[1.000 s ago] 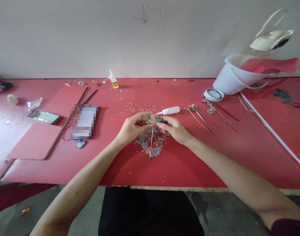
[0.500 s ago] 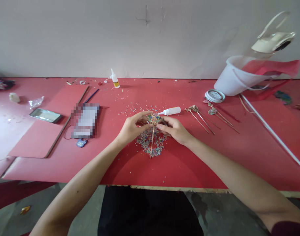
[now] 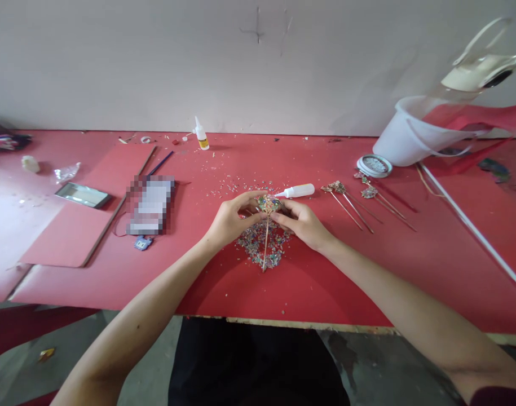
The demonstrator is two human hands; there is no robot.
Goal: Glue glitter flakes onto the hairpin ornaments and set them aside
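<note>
Between both hands is a hairpin [image 3: 265, 243] with a gold-coloured stick pointing down toward me and a multicoloured, flaky ornamental head. My left hand [image 3: 231, 217] is closed on the left side of its head, thumb near the base. From the right, my right hand [image 3: 303, 224] grips the same head, its thumb close to the other thumb. Below them lies a pile of small shiny coloured chips [image 3: 258, 254] on the red table. Just beyond the right fingers rests a white glue bottle [image 3: 299, 190], its nozzle toward the hairpin head.
More hairpins [image 3: 351, 206] lie to the right, near a round tub [image 3: 374, 165] of pale pieces. A white bucket [image 3: 401, 132] stands at the back right. Another glue bottle [image 3: 202, 135] is upright at the back. Leftward are a blurred phone-like device [image 3: 151, 206] and a small glass-topped box [image 3: 83, 195].
The whole view has shifted slightly, so things appear a little further right. Both hands keep hold of the hairpin, whose head now seems tilted more toward me.
</note>
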